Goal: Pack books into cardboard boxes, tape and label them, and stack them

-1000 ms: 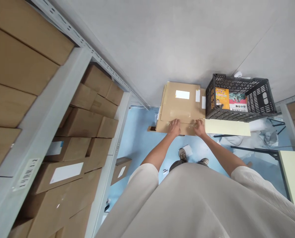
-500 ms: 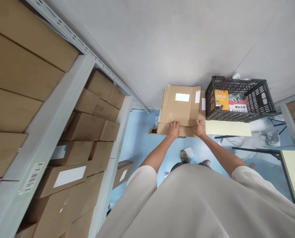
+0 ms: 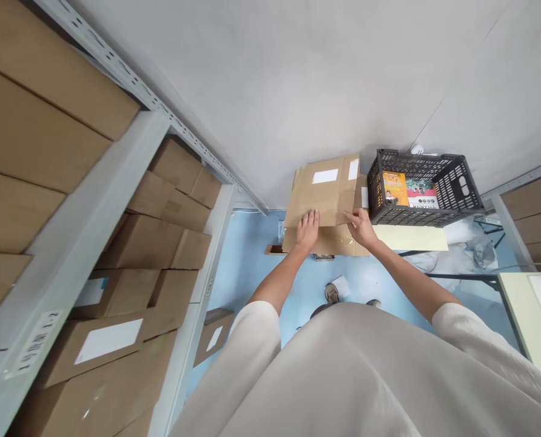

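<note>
while both hands [image 3: 307,230] [image 3: 361,228] touch its near edge, cardboard [image 3: 321,197] extends beyond them.

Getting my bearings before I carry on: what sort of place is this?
Probably a stockroom or packing area: cardboard boxes fill the metal shelving on the left, and a black plastic crate holding what look like books sits beside flattened cardboard.

One head-worn view, facing forward and steeply down.
It peers over the shirt [image 3: 352,376], close below, to the left hand [image 3: 307,229] and right hand [image 3: 360,227] farther off, near the front edge of the pale table [image 3: 410,237], the wall [image 3: 298,79] behind.
</note>
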Demonstrator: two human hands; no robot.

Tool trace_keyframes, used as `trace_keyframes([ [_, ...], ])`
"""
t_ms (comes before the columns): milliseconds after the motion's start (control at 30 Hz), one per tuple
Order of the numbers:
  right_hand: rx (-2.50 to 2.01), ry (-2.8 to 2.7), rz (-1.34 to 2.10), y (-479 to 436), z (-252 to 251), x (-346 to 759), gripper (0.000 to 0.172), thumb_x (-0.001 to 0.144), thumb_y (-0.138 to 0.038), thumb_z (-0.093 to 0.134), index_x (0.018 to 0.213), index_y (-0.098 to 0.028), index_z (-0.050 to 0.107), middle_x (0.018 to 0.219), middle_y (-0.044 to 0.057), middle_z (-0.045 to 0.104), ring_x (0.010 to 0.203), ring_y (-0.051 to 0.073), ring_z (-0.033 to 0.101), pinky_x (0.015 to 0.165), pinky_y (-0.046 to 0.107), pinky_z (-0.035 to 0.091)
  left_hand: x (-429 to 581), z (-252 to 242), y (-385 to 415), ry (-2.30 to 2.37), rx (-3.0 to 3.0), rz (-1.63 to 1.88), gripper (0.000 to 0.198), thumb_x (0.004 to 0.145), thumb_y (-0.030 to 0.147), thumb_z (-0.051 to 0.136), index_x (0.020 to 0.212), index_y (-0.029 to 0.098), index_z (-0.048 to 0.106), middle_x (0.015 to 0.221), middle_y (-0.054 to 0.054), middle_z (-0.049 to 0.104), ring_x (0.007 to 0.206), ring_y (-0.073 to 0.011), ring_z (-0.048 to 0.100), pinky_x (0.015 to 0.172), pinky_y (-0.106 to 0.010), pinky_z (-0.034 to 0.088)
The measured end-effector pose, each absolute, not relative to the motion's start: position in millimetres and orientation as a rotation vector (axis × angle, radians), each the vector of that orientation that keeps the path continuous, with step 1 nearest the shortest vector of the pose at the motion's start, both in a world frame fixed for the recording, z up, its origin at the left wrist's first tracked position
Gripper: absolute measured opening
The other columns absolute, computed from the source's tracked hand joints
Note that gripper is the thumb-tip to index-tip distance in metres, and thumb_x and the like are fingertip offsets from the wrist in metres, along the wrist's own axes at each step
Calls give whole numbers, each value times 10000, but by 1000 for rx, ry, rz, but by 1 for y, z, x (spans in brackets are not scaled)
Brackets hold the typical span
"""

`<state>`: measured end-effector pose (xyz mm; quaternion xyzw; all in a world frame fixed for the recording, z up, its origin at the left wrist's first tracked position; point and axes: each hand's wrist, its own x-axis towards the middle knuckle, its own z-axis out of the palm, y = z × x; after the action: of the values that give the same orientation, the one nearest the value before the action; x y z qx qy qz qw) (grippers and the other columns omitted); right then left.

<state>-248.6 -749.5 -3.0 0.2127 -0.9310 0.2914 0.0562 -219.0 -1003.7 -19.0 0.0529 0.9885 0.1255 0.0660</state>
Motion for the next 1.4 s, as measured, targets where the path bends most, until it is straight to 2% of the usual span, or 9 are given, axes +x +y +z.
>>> trace_keyframes([
  [167,657,-2740,939,-739,16,-250,429,1028,-218,594,1407,-269,788,1240,137,604,1215,316,580,1143,532,520,-218,1,-1004,3056,230,414,923,968,63,403,1833,180,103,1876,-129,240,1736,-295,256,1425,-563,187],
  [367,639,-2635,934,-725,32,-245,424,1034,-224,579,1398,-260,795,1240,141,609,1213,308,588,1125,533,532,-218,26,-998,3128,348,395,886,979,52,364,1828,140,125,1880,-128,221,1751,-290,203,1438,-569,131],
  [500,595,-2568,907,-713,47,-237,425,1027,-231,592,1401,-277,789,1224,135,625,1215,307,596,1126,547,539,-220,41,-985,3154,406,422,921,951,56,409,1827,136,135,1882,-132,212,1757,-299,183,1442,-578,109],
  [767,505,-2387,891,-646,82,-203,433,1034,-213,604,1418,-339,758,1259,107,620,1207,297,630,1106,537,555,-233,72,-922,3169,719,467,968,909,44,451,1825,165,162,1880,-120,238,1764,-289,157,1449,-592,59],
  [1000,218,-2353,763,-547,98,-151,436,1029,-214,583,1412,-312,767,1272,126,619,1213,296,614,1116,536,543,-238,96,-814,3084,1082,509,899,924,32,427,1799,162,264,1865,-140,285,1760,-256,180,1449,-549,125],
  [1133,55,-2329,730,-471,97,-100,463,1042,-243,579,1468,-332,739,1270,132,613,1228,306,608,1120,560,540,-221,100,-725,3001,1274,571,919,906,20,437,1798,163,268,1867,-151,275,1762,-267,172,1444,-571,139],
  [1300,-146,-2309,676,-367,87,-18,480,1035,-266,589,1490,-318,734,1286,142,592,1226,323,604,1133,581,520,-179,103,-603,2884,1489,571,824,971,33,378,1781,170,312,1860,-137,301,1761,-249,177,1441,-576,122],
  [1400,-239,-2297,610,-314,82,33,478,1035,-252,576,1480,-310,741,1269,133,587,1221,313,608,1114,562,538,-149,102,-538,2772,1615,570,810,977,57,416,1774,175,332,1859,-140,303,1762,-258,174,1441,-579,98],
])
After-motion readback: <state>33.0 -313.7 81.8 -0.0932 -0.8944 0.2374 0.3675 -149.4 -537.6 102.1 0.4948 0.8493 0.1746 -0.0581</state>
